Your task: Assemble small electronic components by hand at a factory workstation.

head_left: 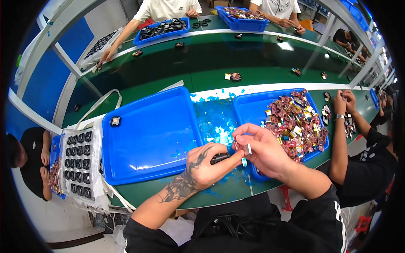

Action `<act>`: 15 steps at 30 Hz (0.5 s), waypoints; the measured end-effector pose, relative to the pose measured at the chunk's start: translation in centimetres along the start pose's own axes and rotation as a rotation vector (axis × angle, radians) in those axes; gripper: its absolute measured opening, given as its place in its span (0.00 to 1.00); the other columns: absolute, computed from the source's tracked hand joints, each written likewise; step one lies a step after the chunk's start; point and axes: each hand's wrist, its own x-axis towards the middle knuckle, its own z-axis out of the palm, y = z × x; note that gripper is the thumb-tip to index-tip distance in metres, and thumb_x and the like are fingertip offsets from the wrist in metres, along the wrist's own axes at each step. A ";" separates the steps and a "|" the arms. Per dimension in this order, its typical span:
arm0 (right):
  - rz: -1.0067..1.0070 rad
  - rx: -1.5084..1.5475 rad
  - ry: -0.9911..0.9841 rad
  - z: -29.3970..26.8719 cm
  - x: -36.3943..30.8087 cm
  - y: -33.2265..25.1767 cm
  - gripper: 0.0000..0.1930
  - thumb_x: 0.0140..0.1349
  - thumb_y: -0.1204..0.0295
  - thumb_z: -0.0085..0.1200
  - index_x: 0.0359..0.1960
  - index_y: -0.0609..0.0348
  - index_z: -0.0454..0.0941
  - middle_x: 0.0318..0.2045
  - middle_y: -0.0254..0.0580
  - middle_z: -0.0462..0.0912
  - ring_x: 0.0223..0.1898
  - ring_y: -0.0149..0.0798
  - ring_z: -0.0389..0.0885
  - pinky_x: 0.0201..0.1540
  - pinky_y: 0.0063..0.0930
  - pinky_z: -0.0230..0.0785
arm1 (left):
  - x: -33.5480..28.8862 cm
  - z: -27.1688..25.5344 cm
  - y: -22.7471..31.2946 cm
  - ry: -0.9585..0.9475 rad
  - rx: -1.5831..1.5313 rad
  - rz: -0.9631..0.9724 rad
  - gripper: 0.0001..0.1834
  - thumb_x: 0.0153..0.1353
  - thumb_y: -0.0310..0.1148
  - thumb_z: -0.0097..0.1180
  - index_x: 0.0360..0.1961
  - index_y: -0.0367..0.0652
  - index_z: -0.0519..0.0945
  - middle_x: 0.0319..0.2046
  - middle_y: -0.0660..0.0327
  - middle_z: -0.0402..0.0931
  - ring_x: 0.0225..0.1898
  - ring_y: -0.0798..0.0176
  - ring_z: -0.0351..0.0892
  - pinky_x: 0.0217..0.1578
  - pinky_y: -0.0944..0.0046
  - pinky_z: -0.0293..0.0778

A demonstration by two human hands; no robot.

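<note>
My left hand (204, 166), with a tattooed wrist, is closed around a small black plastic housing (219, 158) over the near table edge. My right hand (270, 154) meets it fingertip to fingertip, pinching a small flat silver-grey piece (248, 149); its exact kind is unclear. A bit of blue film (244, 162) hangs just below the fingers. Beyond my right hand, a blue tray (241, 103) holds a heap of small reddish circuit boards (295, 126) with silver and yellow parts. The larger blue tray (147, 145) on my left holds one small black unit (115, 121).
Scraps of blue film (215, 122) litter the green table between the trays. A clear blister tray of black units (79, 162) stands far left. Beyond runs a green conveyor belt (168, 63) carrying scattered parts. Co-workers sit across it and on both sides; one's hands (345, 101) are near the right tray.
</note>
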 end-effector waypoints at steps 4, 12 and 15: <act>-0.030 -0.030 0.024 0.1 -0.4 0.5 0.12 0.65 0.72 0.54 0.48 0.61 0.72 0.39 0.37 0.79 0.40 0.28 0.77 0.44 0.23 0.72 | 0.2 -0.1 0.2 -0.020 -0.146 -0.065 0.14 0.42 0.26 0.71 0.34 0.48 0.85 0.27 0.65 0.70 0.23 0.66 0.73 0.21 0.68 0.70; -0.779 -1.016 0.036 0.6 -1.8 -1.8 0.05 0.58 0.78 0.57 0.35 0.66 0.79 0.33 0.44 0.80 0.34 0.34 0.79 0.35 0.25 0.72 | 0.2 -0.1 0.1 -0.059 -0.501 -0.556 0.08 0.50 0.26 0.68 0.32 0.41 0.83 0.33 0.59 0.70 0.31 0.65 0.75 0.31 0.67 0.72; -0.683 -0.987 -0.011 0.7 -1.6 -1.7 0.05 0.58 0.76 0.59 0.32 0.66 0.79 0.26 0.41 0.81 0.27 0.30 0.80 0.30 0.22 0.72 | 0.2 -0.5 0.4 -0.134 -0.424 -0.558 0.08 0.50 0.27 0.68 0.32 0.41 0.83 0.33 0.59 0.70 0.32 0.63 0.75 0.31 0.66 0.72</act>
